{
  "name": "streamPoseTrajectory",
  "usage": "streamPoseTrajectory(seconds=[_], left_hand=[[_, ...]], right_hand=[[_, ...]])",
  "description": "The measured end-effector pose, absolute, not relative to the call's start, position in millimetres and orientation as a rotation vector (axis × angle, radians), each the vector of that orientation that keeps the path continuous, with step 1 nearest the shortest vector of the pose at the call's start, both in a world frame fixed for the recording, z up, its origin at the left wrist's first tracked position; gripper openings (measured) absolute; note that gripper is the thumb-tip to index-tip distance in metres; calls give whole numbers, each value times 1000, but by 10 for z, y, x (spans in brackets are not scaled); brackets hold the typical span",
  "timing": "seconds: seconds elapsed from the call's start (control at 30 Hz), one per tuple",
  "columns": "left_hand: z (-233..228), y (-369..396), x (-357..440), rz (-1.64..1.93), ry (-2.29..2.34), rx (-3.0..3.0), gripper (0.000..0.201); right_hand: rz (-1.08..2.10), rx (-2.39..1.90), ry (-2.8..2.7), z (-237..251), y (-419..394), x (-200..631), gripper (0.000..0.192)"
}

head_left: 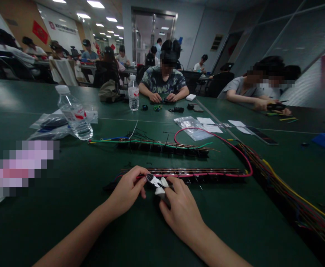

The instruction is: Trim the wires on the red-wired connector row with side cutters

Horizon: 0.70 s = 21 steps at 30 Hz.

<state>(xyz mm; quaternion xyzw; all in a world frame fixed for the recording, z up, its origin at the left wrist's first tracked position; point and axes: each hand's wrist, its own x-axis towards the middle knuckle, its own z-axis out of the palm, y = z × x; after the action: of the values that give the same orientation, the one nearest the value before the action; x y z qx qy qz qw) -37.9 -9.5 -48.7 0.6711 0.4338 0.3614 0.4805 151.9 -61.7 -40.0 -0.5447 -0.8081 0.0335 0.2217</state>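
Now | right hand (182, 209): cutters (157, 184); bottle (75, 113): red label, unreadable

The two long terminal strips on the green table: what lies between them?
In the head view, mostly bare green table separates the far strip from the near strip; only a few small dark wire scraps and the pink wire's curve cross it.

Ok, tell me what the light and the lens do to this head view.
Head view: dim overall, the green table dark. Ceiling lights blow out white at top left. Wide-lens bending curves the table edges and the right wall. The hands, left hand and right hand, with the white-handled cutters, are fairly sharp; the wire bundle at right smears.
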Motion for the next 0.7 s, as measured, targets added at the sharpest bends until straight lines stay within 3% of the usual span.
streamPoseTrajectory(seconds=[0.7], left_hand=[[-487,-94,-386,884,1058,1672,16]], right_hand=[[89,-1510,-2264,-416,-577,1537,10]])
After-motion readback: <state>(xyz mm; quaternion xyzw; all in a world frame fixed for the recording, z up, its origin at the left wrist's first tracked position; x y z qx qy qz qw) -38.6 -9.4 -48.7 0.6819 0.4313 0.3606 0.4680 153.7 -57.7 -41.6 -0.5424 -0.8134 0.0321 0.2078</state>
